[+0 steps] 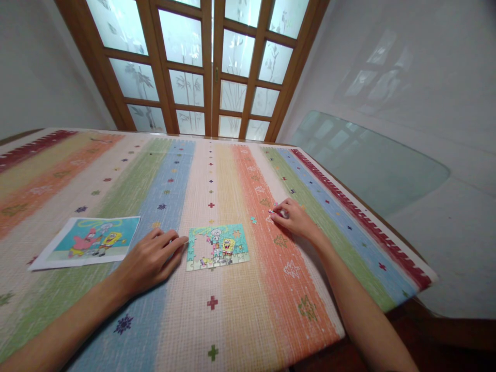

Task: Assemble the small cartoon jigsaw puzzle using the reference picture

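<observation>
A small cartoon jigsaw puzzle [217, 247] lies flat on the striped tablecloth [217, 320], with a gap in its left half. My left hand [152, 260] rests palm down beside the puzzle's left edge, fingers stretched toward it and touching its border. My right hand [293, 218] lies farther right on the orange stripe, fingers curled and pinched over small loose puzzle pieces [276, 211]. One loose piece [253, 220] sits between the puzzle and my right hand.
A printed reference picture [88, 241] of the same cartoon lies at the left on the cloth. The table's right edge [372, 217] runs diagonally beside a glass panel [368, 165]. Wooden doors with frosted glass [201, 67] stand behind.
</observation>
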`<control>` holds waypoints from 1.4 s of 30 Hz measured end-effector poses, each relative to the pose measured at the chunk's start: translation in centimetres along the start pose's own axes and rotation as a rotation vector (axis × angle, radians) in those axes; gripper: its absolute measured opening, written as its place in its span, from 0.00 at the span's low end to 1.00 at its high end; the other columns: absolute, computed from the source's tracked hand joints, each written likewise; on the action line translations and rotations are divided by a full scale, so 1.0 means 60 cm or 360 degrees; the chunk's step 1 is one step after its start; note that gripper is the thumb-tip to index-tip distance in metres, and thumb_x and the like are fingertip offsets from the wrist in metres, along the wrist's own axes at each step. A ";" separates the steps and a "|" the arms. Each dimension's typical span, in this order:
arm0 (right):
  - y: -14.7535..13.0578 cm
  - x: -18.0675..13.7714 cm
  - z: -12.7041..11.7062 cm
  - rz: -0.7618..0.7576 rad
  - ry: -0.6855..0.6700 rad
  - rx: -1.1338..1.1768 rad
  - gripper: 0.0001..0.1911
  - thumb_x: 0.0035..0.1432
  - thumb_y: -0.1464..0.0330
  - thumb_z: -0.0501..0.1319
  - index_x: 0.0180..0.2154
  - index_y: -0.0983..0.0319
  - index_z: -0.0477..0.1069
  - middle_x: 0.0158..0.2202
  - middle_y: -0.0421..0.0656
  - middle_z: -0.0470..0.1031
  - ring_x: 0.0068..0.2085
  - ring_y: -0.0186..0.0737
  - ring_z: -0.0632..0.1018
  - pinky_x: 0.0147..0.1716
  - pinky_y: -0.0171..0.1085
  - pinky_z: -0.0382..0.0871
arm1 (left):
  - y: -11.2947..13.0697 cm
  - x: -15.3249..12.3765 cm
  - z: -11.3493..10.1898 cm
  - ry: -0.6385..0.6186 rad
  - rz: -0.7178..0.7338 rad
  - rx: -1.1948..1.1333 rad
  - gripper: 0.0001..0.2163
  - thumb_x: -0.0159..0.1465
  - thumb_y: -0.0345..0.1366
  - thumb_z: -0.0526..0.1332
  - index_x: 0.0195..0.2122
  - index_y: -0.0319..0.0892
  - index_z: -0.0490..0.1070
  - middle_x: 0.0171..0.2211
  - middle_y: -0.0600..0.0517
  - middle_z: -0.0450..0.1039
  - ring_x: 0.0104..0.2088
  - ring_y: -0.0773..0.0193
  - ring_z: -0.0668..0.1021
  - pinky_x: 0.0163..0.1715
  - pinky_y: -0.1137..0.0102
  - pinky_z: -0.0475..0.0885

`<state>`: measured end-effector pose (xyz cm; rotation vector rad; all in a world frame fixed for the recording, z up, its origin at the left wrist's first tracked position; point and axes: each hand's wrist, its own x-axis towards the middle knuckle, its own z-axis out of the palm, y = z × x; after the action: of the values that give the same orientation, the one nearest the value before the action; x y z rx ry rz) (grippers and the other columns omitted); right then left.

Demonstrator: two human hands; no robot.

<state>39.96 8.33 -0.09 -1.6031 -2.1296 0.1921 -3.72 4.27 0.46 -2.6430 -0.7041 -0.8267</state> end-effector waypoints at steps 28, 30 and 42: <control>-0.127 0.004 0.012 -0.0014 -0.0047 0.0612 0.08 0.63 0.63 0.62 0.33 0.59 0.72 0.29 0.42 0.75 0.28 0.37 0.71 0.30 0.37 0.63 | 0.018 0.010 0.002 0.0051 -0.0077 -0.0205 0.08 0.72 0.27 0.54 0.47 0.38 0.72 0.38 0.46 0.76 0.37 0.58 0.76 0.40 0.62 0.74; -0.154 -0.001 0.024 -0.0086 -0.0141 0.0695 0.07 0.64 0.63 0.62 0.34 0.59 0.73 0.30 0.42 0.76 0.29 0.37 0.71 0.29 0.37 0.64 | 0.023 0.012 0.003 0.0045 -0.0080 -0.0247 0.09 0.72 0.27 0.54 0.48 0.39 0.72 0.38 0.46 0.76 0.39 0.58 0.76 0.41 0.62 0.74; -0.242 -0.017 0.068 -0.0357 -0.0313 0.0827 0.04 0.65 0.71 0.66 0.38 0.59 0.80 0.36 0.42 0.82 0.40 0.40 0.78 0.45 0.42 0.70 | 0.045 0.025 0.005 -0.0012 0.0055 -0.0348 0.09 0.73 0.28 0.53 0.50 0.37 0.71 0.41 0.45 0.76 0.42 0.55 0.76 0.44 0.61 0.74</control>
<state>25.69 3.57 1.53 -1.0742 -2.1448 0.7846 -1.07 2.66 0.81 -2.8431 -0.5982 -0.9329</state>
